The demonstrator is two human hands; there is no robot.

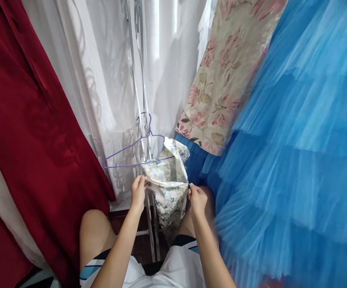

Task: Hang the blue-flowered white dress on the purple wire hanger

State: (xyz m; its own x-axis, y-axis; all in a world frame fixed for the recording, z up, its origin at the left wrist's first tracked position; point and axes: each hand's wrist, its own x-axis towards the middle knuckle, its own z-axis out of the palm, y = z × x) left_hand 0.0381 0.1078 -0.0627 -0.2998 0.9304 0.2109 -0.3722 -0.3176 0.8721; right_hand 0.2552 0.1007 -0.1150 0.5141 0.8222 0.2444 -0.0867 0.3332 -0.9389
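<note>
A white floral garment (pixel 173 196) with blue and green print hangs by one shoulder from a thin purple hanger (pixel 122 164). The hanger's left arm is bare, and its hook rests at a slim metal stand (pixel 143 88). My left hand (pixel 139 192) pinches the garment's edge on the left side. On the right, my right hand (pixel 196 198) pinches the same edge between thumb and fingers. Between both hands the edge is drawn fairly straight. The garment's lower part drops between my knees.
A dark red draped cloth (pixel 41 120) fills the left. White curtains (pixel 107 80) hang behind the stand. To the right are a pink floral garment (pixel 218 88) and a layered blue tulle skirt (pixel 296 160), close to my right arm.
</note>
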